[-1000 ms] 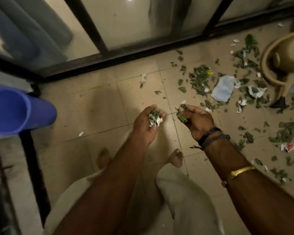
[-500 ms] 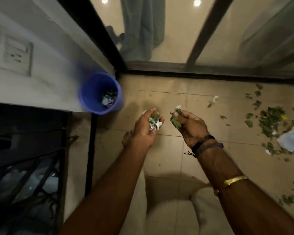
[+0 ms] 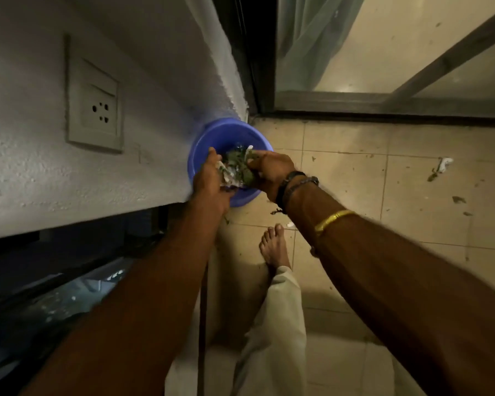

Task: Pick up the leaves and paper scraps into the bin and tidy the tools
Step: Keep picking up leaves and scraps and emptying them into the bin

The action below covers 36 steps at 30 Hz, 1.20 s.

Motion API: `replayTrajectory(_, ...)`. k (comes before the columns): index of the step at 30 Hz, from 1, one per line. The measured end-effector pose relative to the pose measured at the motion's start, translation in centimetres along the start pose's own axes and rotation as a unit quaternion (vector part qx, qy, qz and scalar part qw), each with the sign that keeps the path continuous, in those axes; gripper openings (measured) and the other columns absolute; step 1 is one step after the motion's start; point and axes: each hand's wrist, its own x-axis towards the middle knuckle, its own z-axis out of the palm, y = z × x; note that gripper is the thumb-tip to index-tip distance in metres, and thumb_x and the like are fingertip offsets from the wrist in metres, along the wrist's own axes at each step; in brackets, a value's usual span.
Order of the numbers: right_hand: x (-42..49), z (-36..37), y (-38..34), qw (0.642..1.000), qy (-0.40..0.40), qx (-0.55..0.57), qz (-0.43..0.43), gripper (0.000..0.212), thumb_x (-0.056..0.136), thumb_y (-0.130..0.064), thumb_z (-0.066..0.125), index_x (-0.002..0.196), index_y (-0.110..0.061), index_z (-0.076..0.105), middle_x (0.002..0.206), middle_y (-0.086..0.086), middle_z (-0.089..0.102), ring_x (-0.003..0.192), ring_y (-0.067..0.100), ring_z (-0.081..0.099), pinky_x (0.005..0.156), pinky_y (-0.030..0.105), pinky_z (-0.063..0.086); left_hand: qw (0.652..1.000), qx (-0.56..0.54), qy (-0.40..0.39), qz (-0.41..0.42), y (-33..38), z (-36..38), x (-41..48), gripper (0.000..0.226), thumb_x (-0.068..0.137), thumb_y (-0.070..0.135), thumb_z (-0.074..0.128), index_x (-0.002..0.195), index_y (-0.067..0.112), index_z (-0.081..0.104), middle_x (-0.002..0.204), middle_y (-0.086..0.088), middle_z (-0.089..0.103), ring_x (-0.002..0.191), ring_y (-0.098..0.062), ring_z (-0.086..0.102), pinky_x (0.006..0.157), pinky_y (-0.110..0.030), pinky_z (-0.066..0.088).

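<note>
Left grip (image 3: 209,180) and right grip (image 3: 270,170) are cupping leaves (image 3: 240,167) and scraps (image 3: 225,175) over bin (image 3: 226,130). Load is sitting near rim; opening here is risking floor (image 3: 340,181) spill.

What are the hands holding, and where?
A clump of leaves and paper scraps, pressed between left hand and right hand from its two sides, above the blue bin.
</note>
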Motion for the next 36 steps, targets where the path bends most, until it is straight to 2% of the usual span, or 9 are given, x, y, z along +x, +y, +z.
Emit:
replayTrajectory(2,1.9,1.3,0.0,1.000,0.011,-0.009,0.027,0.017,0.092,0.005,0.052,0.094,-0.004,0.066,0.091,0.018,0.066,0.094,0.036,0.066,0.092,0.058,0.054,0.999,0.048,0.007,-0.017,1.2,-0.9,2.1,0.047,0.098,0.051,0.050,0.120,0.012,0.061,0.107,-0.011,0.068,0.099,-0.033,0.062,0.080,-0.046,0.046)
replayTrajectory(4,2.9,1.7,-0.1,0.999,0.031,0.002,0.039,0.012,0.096,0.003,0.050,0.094,-0.002,0.060,0.083,0.015,0.061,0.083,0.033,0.065,0.087,0.059,0.056,0.997,0.073,0.021,-0.012,2.2,-1.3,3.0,0.046,0.098,0.045,0.052,0.131,0.012,0.058,0.112,-0.005,0.065,0.109,-0.034,0.061,0.082,-0.049,0.047)
replayTrajectory(8,1.5,0.7,-0.4,0.996,0.059,0.058,0.017,0.020,0.097,-0.010,0.053,0.115,-0.008,0.063,0.073,0.004,0.057,0.047,0.014,0.053,0.051,0.033,0.055,0.996,0.083,0.024,0.029,3.3,-0.4,1.6,0.041,0.102,0.027,0.052,0.138,0.007,0.050,0.125,-0.008,0.057,0.105,-0.024,0.057,0.081,-0.040,0.052)
replayTrajectory(10,0.0,-0.8,-0.7,0.993,0.061,0.098,-0.001,0.015,0.094,-0.009,0.056,0.104,-0.010,0.068,0.077,0.004,0.062,0.060,0.015,0.058,0.059,0.031,0.057,0.995,0.090,-0.009,0.039,3.0,0.8,0.4,0.030,0.102,0.021,0.053,0.124,0.003,0.058,0.115,-0.011,0.064,0.092,-0.021,0.064,0.070,-0.032,0.056)
replayTrajectory(12,-1.5,-2.6,-1.3,0.989,0.068,0.133,-0.014,0.016,0.090,-0.004,0.058,0.096,-0.012,0.070,0.086,0.007,0.067,0.075,0.019,0.063,0.069,0.033,0.059,0.990,0.130,-0.023,0.059,2.4,2.6,-1.1,0.016,0.101,0.020,0.054,0.101,0.007,0.064,0.086,-0.005,0.069,0.073,-0.017,0.065,0.062,-0.028,0.055)
replayTrajectory(15,-3.9,-6.1,-2.7,0.975,0.087,0.201,-0.044,0.013,0.093,-0.004,0.059,0.098,-0.012,0.068,0.086,0.007,0.067,0.072,0.017,0.064,0.064,0.029,0.058,0.977,0.186,-0.056,0.091,0.6,6.3,-4.1,0.017,0.098,0.021,0.059,0.089,0.009,0.068,0.062,0.001,0.065,0.057,-0.014,0.060,0.053,-0.024,0.052)
replayTrajectory(25,-11.0,-23.8,-6.0,0.897,0.150,0.398,-0.117,0.012,0.091,-0.006,0.067,0.103,-0.008,0.070,0.084,0.006,0.073,0.071,0.013,0.068,0.065,0.026,0.059,0.919,0.311,-0.234,0.062,-10.2,21.9,-14.3,0.005,0.093,0.014,0.063,0.096,0.011,0.065,0.070,0.000,0.058,0.049,-0.007,0.047,0.044,-0.021,0.036)
replayTrajectory(29,-12.8,-33.2,-7.0,0.861,0.184,0.457,-0.127,0.012,0.090,-0.003,0.068,0.102,-0.006,0.070,0.086,0.008,0.073,0.073,0.014,0.069,0.070,0.027,0.061,0.898,0.349,-0.266,0.041,-16.4,28.6,-17.6,0.005,0.093,0.012,0.062,0.094,0.013,0.068,0.072,-0.001,0.060,0.052,-0.009,0.049,0.045,-0.022,0.038)
replayTrajectory(36,-12.7,-49.1,-6.7,0.805,0.238,0.526,-0.134,0.015,0.092,-0.003,0.066,0.107,-0.002,0.069,0.082,0.008,0.073,0.072,0.015,0.069,0.073,0.029,0.062,0.819,0.474,-0.320,0.042,-27.9,38.5,-21.4,0.009,0.095,0.010,0.061,0.099,0.011,0.068,0.088,-0.010,0.068,0.072,-0.017,0.062,0.057,-0.026,0.051)
